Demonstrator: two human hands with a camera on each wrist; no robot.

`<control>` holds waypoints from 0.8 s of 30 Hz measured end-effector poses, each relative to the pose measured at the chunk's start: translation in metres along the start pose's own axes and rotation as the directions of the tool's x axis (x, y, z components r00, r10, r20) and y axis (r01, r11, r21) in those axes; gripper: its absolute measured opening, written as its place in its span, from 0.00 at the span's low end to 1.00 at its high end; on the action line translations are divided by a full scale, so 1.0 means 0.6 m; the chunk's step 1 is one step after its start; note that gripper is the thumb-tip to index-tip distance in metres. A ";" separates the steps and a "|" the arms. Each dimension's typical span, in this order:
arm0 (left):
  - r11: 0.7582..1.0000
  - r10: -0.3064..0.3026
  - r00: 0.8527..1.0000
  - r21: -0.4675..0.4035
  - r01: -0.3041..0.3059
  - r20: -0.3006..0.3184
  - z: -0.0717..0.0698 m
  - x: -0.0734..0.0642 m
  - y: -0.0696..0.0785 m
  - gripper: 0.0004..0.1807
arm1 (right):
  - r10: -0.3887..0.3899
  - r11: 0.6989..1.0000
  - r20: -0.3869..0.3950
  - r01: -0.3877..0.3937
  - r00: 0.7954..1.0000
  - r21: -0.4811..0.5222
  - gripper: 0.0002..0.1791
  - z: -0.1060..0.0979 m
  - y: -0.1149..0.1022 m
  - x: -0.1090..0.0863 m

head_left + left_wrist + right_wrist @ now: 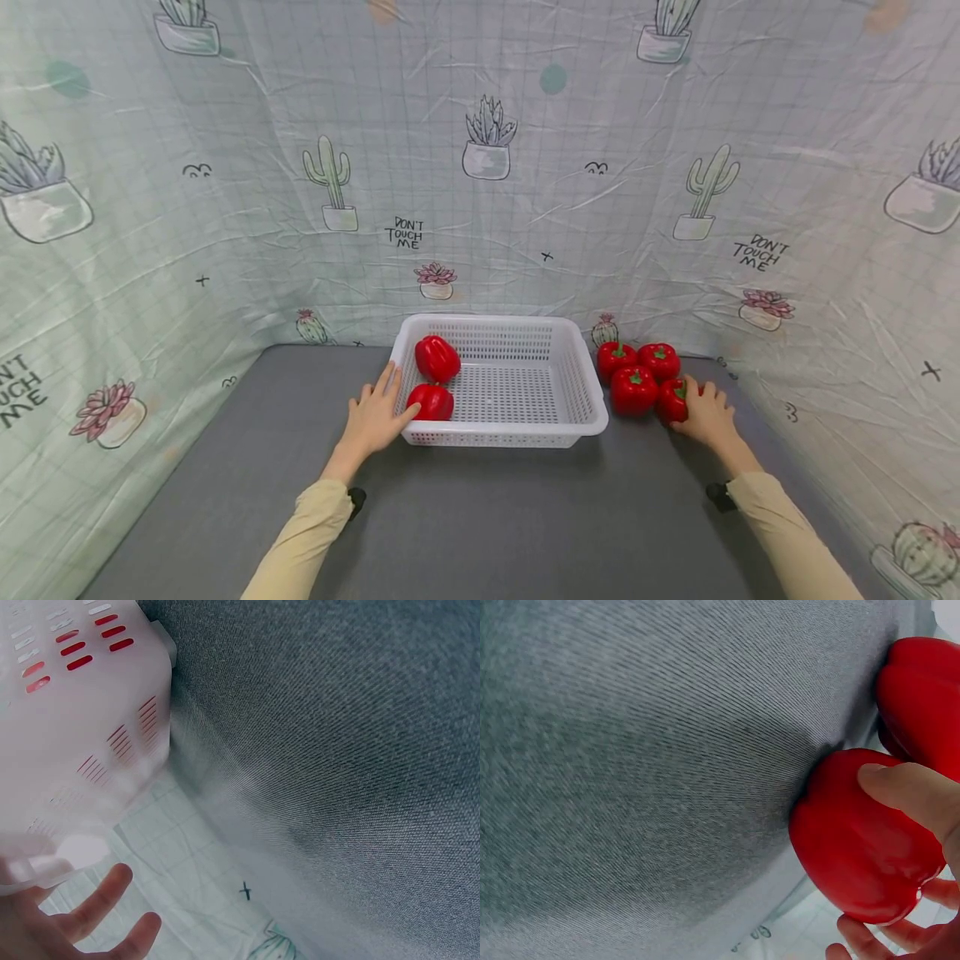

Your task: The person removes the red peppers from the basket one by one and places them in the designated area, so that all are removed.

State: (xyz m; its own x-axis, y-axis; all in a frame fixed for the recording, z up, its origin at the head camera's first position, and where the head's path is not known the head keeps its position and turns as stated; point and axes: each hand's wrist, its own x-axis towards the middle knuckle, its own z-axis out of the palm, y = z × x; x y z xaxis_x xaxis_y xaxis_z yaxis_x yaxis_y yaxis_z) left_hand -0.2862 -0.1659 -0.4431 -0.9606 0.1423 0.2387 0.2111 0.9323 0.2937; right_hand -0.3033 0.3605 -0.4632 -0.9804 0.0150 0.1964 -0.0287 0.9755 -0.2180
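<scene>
A white plastic basket (502,429) with slotted walls stands on the grey table, holding two red bell peppers at its left side, one bell pepper (437,359) behind the other bell pepper (432,403). My left hand (372,417) rests at its left rim, fingers spread and thumb over the front left corner. To the basket's right, my right hand (708,414) grips the nearest-right bell pepper (862,832) of a cluster, thumb on one side and fingers round the other. That pepper still sits at the table surface in the right wrist view.
Three more red bell peppers sit close together between the basket and my right hand, the front one (633,391) beside the gripped pepper. A patterned sheet (487,250) hangs behind and along both sides of the grey table (510,517).
</scene>
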 end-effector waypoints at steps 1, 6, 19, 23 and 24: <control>1.000 -0.001 1.000 -0.004 0.001 -0.002 -0.001 0.000 0.000 0.41 | -0.001 1.000 -0.006 0.001 1.000 -0.001 0.46 0.000 0.000 0.000; 1.000 0.001 1.000 -0.011 -0.001 -0.012 -0.005 0.000 0.001 0.41 | 0.003 1.000 0.000 -0.003 1.000 0.021 0.46 0.001 -0.001 0.001; 1.000 0.000 1.000 -0.013 0.000 -0.007 -0.005 -0.003 0.002 0.41 | 0.026 0.999 -0.019 -0.025 0.999 0.040 0.45 0.005 -0.002 0.006; 1.000 0.002 1.000 -0.009 -0.002 -0.004 -0.004 -0.002 0.002 0.41 | 0.024 0.999 -0.008 -0.023 1.000 0.032 0.46 0.006 -0.002 0.005; 1.000 0.003 1.000 -0.007 -0.003 -0.003 -0.004 -0.002 0.002 0.41 | 0.024 0.999 -0.006 -0.023 1.000 0.034 0.46 0.006 -0.002 0.005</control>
State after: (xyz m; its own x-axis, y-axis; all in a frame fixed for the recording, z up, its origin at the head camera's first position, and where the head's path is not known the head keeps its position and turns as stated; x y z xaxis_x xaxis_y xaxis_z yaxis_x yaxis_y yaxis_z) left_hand -0.2845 -0.1658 -0.4408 -0.9593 0.1442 0.2429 0.2155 0.9295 0.2994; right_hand -0.3067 0.3584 -0.4656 -0.9796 0.0394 0.1969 -0.0123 0.9670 -0.2547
